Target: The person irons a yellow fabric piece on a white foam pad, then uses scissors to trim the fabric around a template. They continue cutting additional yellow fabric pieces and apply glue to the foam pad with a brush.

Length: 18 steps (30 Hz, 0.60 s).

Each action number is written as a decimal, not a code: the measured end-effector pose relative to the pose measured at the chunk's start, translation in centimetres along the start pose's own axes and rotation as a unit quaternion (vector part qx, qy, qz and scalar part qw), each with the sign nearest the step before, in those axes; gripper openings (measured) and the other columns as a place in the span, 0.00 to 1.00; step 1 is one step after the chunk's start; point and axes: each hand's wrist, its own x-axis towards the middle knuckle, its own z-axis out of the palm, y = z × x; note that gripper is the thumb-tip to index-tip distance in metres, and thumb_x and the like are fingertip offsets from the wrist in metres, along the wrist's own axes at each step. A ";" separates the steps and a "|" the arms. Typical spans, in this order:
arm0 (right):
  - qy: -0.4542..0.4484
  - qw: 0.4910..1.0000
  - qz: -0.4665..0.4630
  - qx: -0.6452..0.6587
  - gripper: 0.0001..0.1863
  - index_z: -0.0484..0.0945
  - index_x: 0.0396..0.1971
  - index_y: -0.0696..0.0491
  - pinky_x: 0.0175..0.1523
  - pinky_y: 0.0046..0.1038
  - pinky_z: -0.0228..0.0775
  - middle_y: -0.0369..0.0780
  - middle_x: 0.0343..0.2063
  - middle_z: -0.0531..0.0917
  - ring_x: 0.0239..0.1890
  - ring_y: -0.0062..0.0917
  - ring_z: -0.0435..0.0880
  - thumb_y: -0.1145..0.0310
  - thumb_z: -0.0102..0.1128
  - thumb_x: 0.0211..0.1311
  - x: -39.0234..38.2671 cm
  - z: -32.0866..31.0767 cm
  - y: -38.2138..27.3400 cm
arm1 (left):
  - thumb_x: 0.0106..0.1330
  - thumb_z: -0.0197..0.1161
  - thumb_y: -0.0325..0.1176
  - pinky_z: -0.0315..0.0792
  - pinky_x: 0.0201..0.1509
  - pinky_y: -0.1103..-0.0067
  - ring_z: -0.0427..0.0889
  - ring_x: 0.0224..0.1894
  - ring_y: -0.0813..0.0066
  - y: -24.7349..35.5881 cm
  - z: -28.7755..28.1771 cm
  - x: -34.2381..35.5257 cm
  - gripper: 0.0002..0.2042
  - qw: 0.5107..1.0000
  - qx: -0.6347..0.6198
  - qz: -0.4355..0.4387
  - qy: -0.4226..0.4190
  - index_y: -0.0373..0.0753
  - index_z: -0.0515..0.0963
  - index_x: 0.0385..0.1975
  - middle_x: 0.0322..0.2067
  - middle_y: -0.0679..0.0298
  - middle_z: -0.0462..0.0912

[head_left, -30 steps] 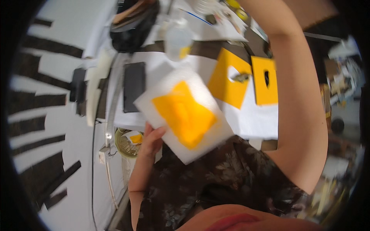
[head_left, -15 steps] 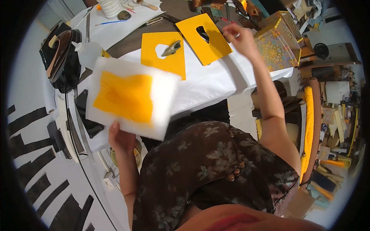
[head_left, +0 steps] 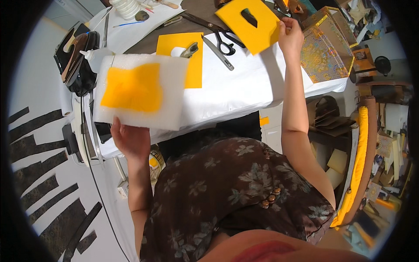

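I see the yellow cut-out card [head_left: 254, 36] over the tabletop [head_left: 238, 89], the right hand [head_left: 291, 38] pinching its corner; the left hand [head_left: 133, 140] clasps the white foam sheet [head_left: 173, 99], thumb in front, other fingers hidden. Scissors [head_left: 214, 27] and a utility knife [head_left: 218, 53] lie between.

The white sheet [head_left: 172, 91] partly hides one yellow card [head_left: 195, 70] — the frame's upper edge crops a ribbed container [head_left: 125, 9].
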 end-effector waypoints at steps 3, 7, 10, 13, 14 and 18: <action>0.101 0.954 -0.243 -0.146 0.10 0.81 0.40 0.57 0.44 0.38 0.75 0.45 0.36 0.84 0.38 0.38 0.83 0.71 0.64 0.59 -0.9 0.5 -3.4 | 0.69 0.51 0.48 0.59 0.70 0.65 0.66 0.67 0.66 -1.1 0.5 0.0 0.28 0.999 0.037 0.031 0.001 0.42 0.65 0.66 0.64 0.63 0.70; -0.227 0.950 -0.209 -0.049 0.14 0.82 0.39 0.59 0.50 0.39 0.74 0.49 0.39 0.82 0.46 0.43 0.80 0.67 0.67 0.55 -5.9 3.1 -6.4 | 0.69 0.52 0.38 0.61 0.68 0.67 0.68 0.65 0.69 -2.4 1.7 1.2 0.25 0.994 0.022 0.101 -0.029 0.39 0.63 0.66 0.63 0.63 0.72; -0.262 0.929 -0.208 -0.156 0.17 0.83 0.38 0.60 0.52 0.39 0.74 0.49 0.37 0.84 0.45 0.44 0.81 0.63 0.68 0.54 -6.9 5.2 -7.0 | 0.67 0.52 0.40 0.63 0.66 0.65 0.69 0.64 0.66 -2.9 3.0 2.3 0.25 0.988 0.048 0.143 -0.015 0.41 0.66 0.64 0.62 0.63 0.72; -0.344 0.901 -0.171 -0.201 0.18 0.84 0.35 0.61 0.52 0.39 0.75 0.50 0.36 0.84 0.45 0.44 0.81 0.60 0.68 0.54 -5.4 5.9 -7.7 | 0.68 0.51 0.41 0.63 0.65 0.67 0.70 0.63 0.67 -2.8 4.3 2.3 0.25 0.991 0.041 0.125 -0.013 0.41 0.66 0.64 0.60 0.64 0.74; -0.379 0.887 -0.159 -0.209 0.18 0.84 0.33 0.61 0.51 0.39 0.75 0.50 0.36 0.84 0.45 0.44 0.81 0.60 0.69 0.53 -4.8 6.2 -7.9 | 0.68 0.51 0.41 0.63 0.65 0.67 0.70 0.63 0.67 -2.6 4.7 2.3 0.25 0.991 0.039 0.127 -0.009 0.40 0.66 0.64 0.60 0.64 0.74; -0.474 0.853 -0.091 -0.197 0.26 0.83 0.32 0.64 0.46 0.40 0.75 0.54 0.31 0.84 0.38 0.45 0.84 0.51 0.63 0.57 -2.9 6.5 -8.6 | 0.70 0.48 0.45 0.62 0.67 0.69 0.70 0.64 0.67 -0.9 4.9 2.4 0.27 0.995 0.068 0.075 -0.010 0.37 0.65 0.65 0.61 0.62 0.73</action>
